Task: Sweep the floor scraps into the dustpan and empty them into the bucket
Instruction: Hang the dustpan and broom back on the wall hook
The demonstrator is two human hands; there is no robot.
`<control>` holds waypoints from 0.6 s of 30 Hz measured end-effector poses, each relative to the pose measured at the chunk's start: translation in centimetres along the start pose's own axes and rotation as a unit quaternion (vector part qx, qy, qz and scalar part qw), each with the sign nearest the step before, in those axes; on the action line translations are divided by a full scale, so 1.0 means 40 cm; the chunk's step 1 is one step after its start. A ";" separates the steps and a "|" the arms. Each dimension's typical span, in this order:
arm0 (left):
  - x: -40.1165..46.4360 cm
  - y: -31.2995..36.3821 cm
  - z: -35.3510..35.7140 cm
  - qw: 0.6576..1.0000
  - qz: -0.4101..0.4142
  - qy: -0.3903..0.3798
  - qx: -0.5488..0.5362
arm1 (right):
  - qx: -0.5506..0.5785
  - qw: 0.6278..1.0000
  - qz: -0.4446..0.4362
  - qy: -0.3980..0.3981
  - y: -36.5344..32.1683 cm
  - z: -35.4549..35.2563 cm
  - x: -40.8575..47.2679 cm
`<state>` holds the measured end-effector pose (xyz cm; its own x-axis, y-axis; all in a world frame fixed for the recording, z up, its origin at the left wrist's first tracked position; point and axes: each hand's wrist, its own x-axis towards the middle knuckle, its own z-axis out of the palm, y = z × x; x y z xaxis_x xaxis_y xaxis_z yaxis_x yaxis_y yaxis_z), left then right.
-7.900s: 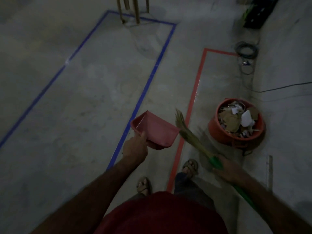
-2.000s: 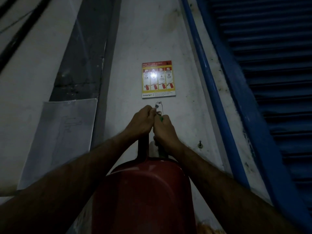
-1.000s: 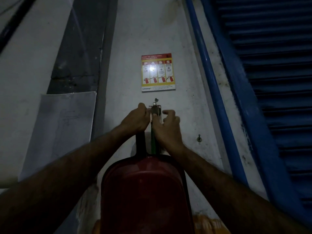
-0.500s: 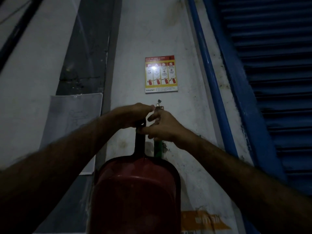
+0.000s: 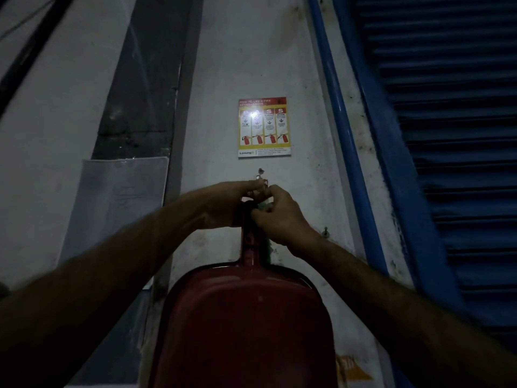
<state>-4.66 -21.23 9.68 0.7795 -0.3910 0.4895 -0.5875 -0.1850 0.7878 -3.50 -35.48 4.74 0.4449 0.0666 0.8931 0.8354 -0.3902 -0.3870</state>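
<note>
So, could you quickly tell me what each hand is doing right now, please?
Left hand: closed around the top of the dark red plastic dustpan's handle.
Right hand: closed on the green broom handle beside it.

The wall poster [image 5: 264,127] reads "HOW TO USE A FIRE EXTINGUISHER".

We have both forearms raised and stretched forward, converging at the middle of the view. Our left hand [image 5: 226,204] is curled, fingers bunched and thumb side turned inward. Our right hand [image 5: 279,219] sits just beside it and a little lower, fingers bent, knuckles facing us. The fingertips of the two hands meet, touching or nearly so.
</note>
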 end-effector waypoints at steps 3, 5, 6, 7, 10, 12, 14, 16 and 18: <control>0.003 -0.023 -0.012 0.995 0.073 0.028 0.054 | -0.004 1.000 0.005 0.017 0.022 -0.005 0.017; 0.010 -0.032 -0.019 0.985 0.123 0.038 0.113 | -0.005 1.000 0.009 0.019 0.033 -0.006 0.026; 0.011 -0.033 -0.021 0.978 0.146 0.043 0.139 | -0.005 1.000 0.009 0.019 0.038 -0.007 0.030; 0.014 -0.035 -0.025 0.971 0.168 0.052 0.164 | -0.005 1.000 0.008 0.019 0.040 -0.010 0.032; 0.020 -0.038 -0.039 0.947 0.224 0.080 0.218 | 0.006 1.000 0.009 0.028 0.042 -0.024 0.039; 0.022 -0.039 -0.049 0.935 0.245 0.087 0.241 | 0.017 0.999 0.016 0.034 0.042 -0.038 0.047; 0.029 -0.034 -0.056 0.921 0.260 0.092 0.277 | 0.019 0.999 0.022 0.030 0.046 -0.049 0.056; 0.043 -0.019 -0.058 0.898 0.271 0.114 0.328 | -0.005 1.000 0.019 0.021 0.049 -0.051 0.061; 0.058 0.004 -0.053 0.874 0.279 0.148 0.370 | -0.035 0.999 0.005 0.022 0.048 -0.049 0.063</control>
<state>-2.48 -20.25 11.75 0.2850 -0.3759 0.8817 -0.7883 -0.6152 -0.0075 -1.42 -37.86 6.71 0.4368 0.0238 0.8992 0.8059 -0.4545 -0.3794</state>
